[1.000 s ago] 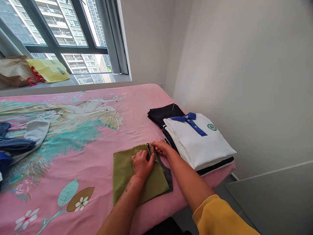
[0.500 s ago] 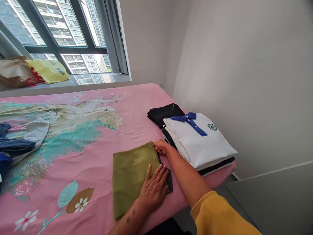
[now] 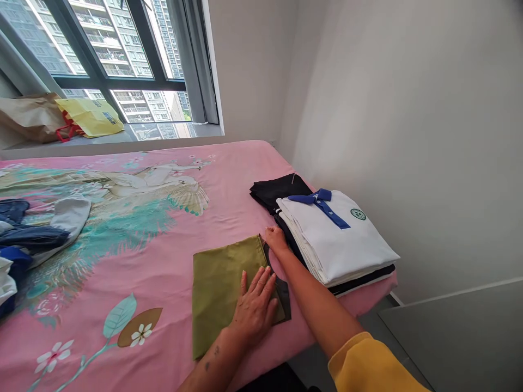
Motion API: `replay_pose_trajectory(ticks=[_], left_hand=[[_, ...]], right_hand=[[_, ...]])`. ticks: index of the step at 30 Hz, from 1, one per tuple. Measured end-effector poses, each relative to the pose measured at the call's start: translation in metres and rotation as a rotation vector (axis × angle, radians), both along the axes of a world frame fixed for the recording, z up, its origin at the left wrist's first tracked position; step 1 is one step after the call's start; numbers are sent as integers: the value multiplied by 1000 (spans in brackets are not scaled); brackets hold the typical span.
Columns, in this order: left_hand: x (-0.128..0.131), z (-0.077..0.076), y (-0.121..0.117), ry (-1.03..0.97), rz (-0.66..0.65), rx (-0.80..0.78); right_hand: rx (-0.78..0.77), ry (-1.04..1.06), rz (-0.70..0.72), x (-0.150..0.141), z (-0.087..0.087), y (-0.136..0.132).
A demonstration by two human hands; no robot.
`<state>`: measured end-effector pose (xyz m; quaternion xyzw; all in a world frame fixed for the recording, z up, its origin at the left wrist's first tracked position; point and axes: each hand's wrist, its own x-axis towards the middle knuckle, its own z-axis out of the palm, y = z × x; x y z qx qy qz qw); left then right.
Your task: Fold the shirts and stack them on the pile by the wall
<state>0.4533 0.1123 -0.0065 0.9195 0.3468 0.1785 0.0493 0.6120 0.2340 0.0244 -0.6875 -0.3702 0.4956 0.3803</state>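
Observation:
A folded olive-green garment [image 3: 223, 283] lies near the front edge of the bed. A dark fabric part [image 3: 284, 296] sticks out along its right side. My left hand [image 3: 256, 299] rests flat on the garment's right half, fingers spread. At the upper right corner, my right hand [image 3: 275, 238] is closed on the edge of the dark fabric, drawing it a little away from the olive cloth. The fingertips of that hand are mostly hidden. Just right of it is a pile of folded clothes topped by a white polo shirt [image 3: 339, 239] with a blue collar.
Black folded clothing [image 3: 280, 190] lies behind the white shirt. Crumpled jeans and other clothes [image 3: 41, 234] are at the left on the pink bedspread [image 3: 163, 277]. A brown paper bag [image 3: 32, 117] and a yellow bag [image 3: 92, 117] stand on the windowsill. A wall borders the right.
My right hand has moved slightly right, pulling the dark edge outward from the olive cloth. My left hand stays flat on it, shifted a little. The view has turned slightly left.

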Motion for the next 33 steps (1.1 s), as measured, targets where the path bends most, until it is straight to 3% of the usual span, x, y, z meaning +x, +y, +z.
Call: replay_pose_trajectory(ticks=[3,6,8,9,11,13,16,18,21,23,27,30,33], left_hand=[[-19,2,20,10,280,-21],[-43,1,47,77,481,-84],[-59,1,64,143,526,-142],[-66,1,70,174,542,-175],[-78,3,79,218,567,-241],[-83,6,79,236,599,-279],[-75,11,58,203,591,-229],[-64,14,30,164,429,-153],[-45,13,-18,132,103,-82],[-34,8,-41,117,32,-77],[-17,-2,-55,90,97,-103],[-7,-4,-52,74,147,-111],[1,-4,-52,41,188,-111]], right_hand=[[316,-300,-2,-17,5,-24],[605,-601,362,-43,-3,-42],[576,-698,594,-52,-16,-43],[507,-742,630,-52,-23,-41],[342,-805,548,-44,-37,-31],[242,-814,347,-29,-44,-20],[290,-665,98,-7,-44,-18],[385,-492,-6,3,-41,-35],[473,-266,-105,10,-40,-89],[430,-218,-135,11,-43,-135],[224,-402,-33,8,-45,-207],[73,-506,51,4,-40,-217],[7,-522,53,1,-33,-204]])
